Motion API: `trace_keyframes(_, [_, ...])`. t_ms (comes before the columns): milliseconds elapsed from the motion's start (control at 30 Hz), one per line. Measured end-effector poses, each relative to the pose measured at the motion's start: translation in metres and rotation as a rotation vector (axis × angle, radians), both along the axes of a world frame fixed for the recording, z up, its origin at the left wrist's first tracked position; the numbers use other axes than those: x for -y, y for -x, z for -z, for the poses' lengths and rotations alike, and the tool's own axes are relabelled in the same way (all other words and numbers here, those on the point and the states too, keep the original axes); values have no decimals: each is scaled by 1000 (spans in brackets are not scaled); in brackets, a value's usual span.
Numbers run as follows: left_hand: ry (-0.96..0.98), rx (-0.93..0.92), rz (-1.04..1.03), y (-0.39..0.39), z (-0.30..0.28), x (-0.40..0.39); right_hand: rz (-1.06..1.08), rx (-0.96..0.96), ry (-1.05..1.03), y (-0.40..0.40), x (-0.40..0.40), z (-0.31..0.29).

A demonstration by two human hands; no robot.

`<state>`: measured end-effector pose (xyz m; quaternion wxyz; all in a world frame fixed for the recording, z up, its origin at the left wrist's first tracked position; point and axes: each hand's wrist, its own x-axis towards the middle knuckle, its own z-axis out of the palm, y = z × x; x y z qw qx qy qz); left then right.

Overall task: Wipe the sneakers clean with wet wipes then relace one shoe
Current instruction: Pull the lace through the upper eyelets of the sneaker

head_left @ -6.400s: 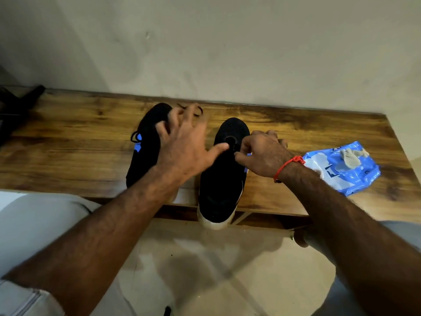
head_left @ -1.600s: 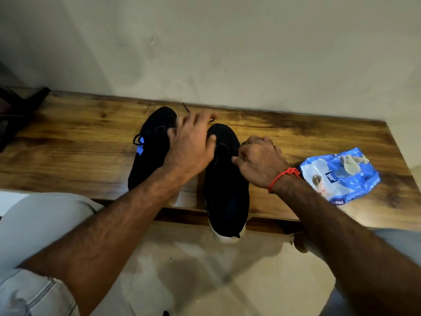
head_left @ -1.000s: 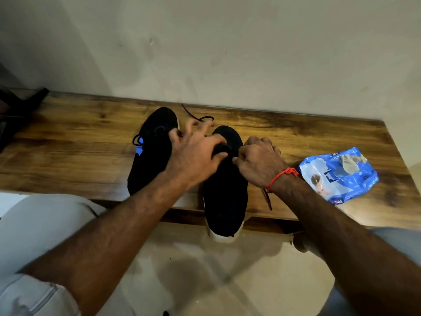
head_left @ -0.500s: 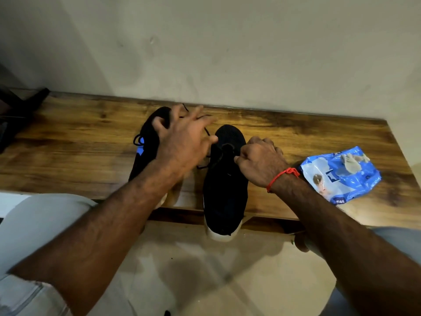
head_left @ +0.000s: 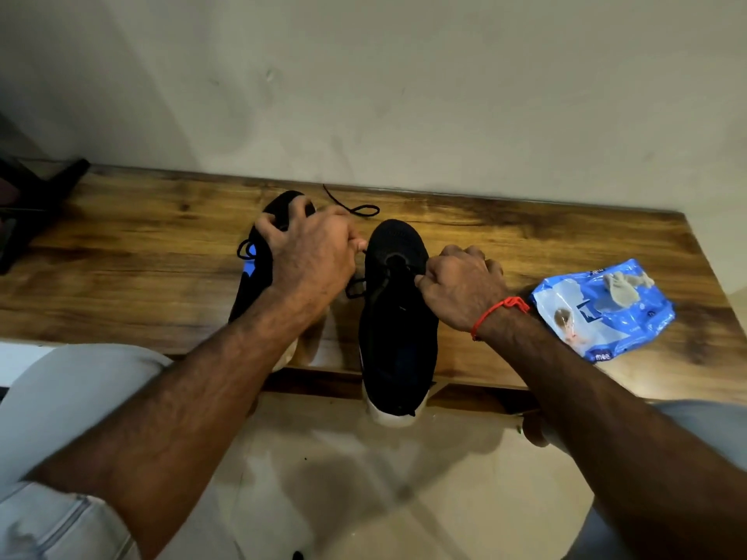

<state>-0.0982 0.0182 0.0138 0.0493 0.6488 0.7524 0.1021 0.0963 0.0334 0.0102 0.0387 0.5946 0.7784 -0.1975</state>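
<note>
My right hand (head_left: 461, 289) pinches the lace (head_left: 355, 286) at the right sneaker (head_left: 398, 317); my left hand (head_left: 311, 256), beside it, seems to pull the lace taut for threading.

The left hand (head_left: 311, 256) covers much of the left sneaker (head_left: 252, 284), the curled right hand (head_left: 458, 286) hides its lace grip, and the desk (head_left: 121, 256) runs off-frame leftward.

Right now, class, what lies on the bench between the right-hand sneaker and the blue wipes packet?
In the head view, only the right hand and wrist with its red thread; it pinches at the right sneaker, short of the wipes packet.
</note>
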Motion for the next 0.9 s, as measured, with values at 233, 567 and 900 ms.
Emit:
trace_keyframes(233, [109,24,241,-20,-1,6,11,-53,26,2,1,1])
trace_keyframes(567, [41,-303,377,-42,-3,15,79,22,7,5,1,-2])
trace_keyframes(900, [185,-52,419,-27,0,10,109,-18,50,11,4,-3])
